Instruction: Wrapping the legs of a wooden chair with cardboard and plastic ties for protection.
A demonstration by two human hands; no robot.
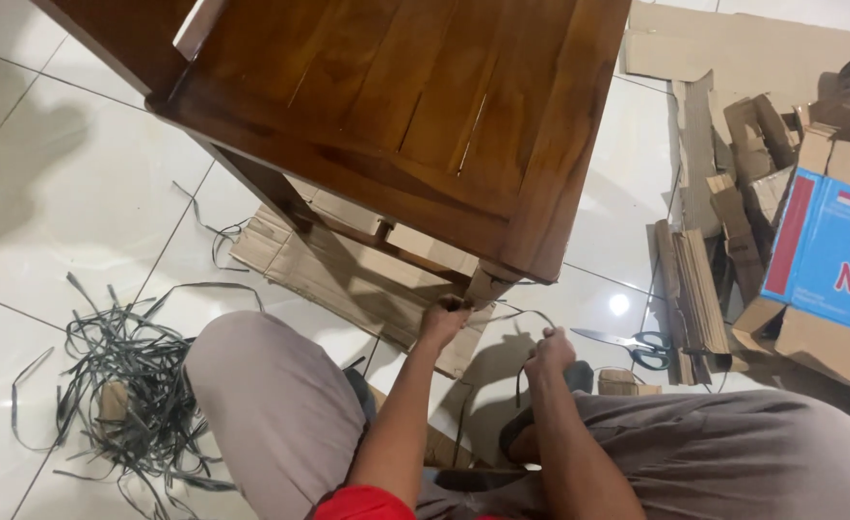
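Your left hand (444, 323) pinches the grey plastic strap (521, 313) against the cardboard-wrapped leg (487, 286) of the dark wooden table (415, 106), grip closed on it. Your right hand (550, 351) is fisted round the same strap just beside it. On the white tiled floor (59, 193) at your right lie one pair of scissors (632, 345) and one blue-and-red printed carton (829, 250) among brown cardboard scraps (723, 221). A tangle of cut straps (136, 385) lies at your left.
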